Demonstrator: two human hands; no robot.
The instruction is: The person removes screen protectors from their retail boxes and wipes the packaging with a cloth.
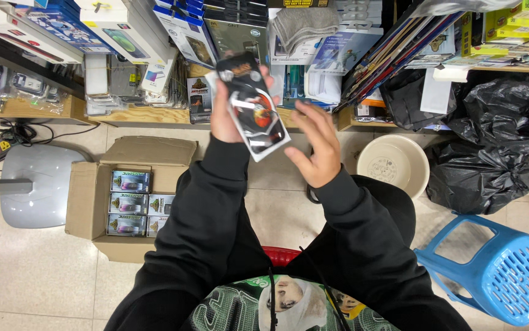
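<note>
Head view. Item: flat glossy packet (253, 110), black with red and white print, raised before the shelf (136, 115) of boxed goods. My left hand (226, 116) pinches its left edge, thumb in front; my right hand (313, 147) hovers beside it, fingers spread, touching nothing. Best to steady the lower corner before turning it. Unclear: packet's back, my left fingertips behind it, contents of the cardboard box (87, 202) beyond its top layer
</note>
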